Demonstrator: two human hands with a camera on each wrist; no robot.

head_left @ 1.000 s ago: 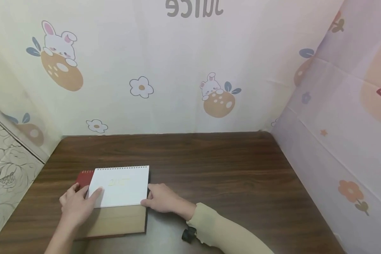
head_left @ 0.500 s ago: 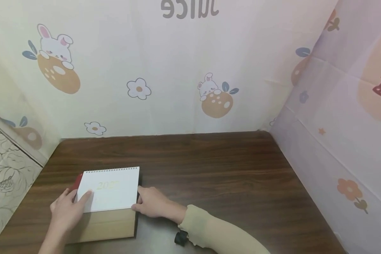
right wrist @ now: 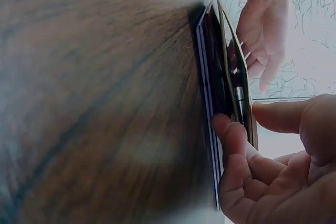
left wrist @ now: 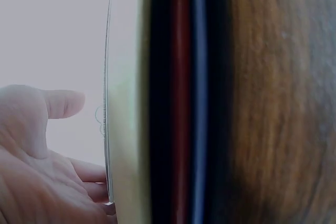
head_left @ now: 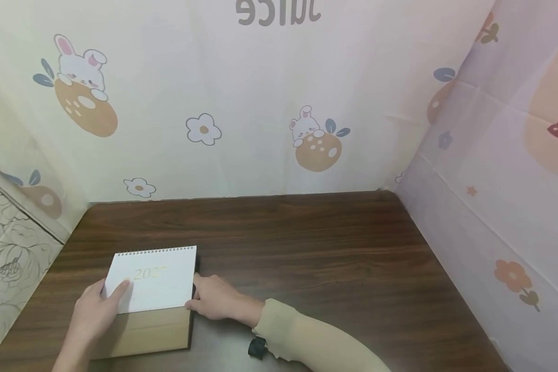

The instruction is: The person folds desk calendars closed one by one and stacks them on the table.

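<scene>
A white spiral-bound desk calendar (head_left: 151, 284) with gold year digits lies on its tan base (head_left: 144, 333) at the table's left front. My left hand (head_left: 93, 312) is at its left edge; the fingers touch that edge, while the thumb stands over the white page, apart from it in the left wrist view. My right hand (head_left: 220, 298) pinches the calendar's right edge, thumb (right wrist: 281, 116) on the upper board and curled fingers at the side. Under it, a red layer (left wrist: 181, 98) and a bluish layer (left wrist: 200, 98) show edge-on; the head view hides them.
The dark wood table (head_left: 307, 248) extends to the right and back. A patterned curtain (head_left: 256, 82) hangs along its back and right side. A small black device (head_left: 258, 347) sits at the right sleeve's cuff.
The calendar has slid left over the red item beneath, whose left strip is now covered. Both hands have moved left with it; the camera view has also shifted slightly.
</scene>
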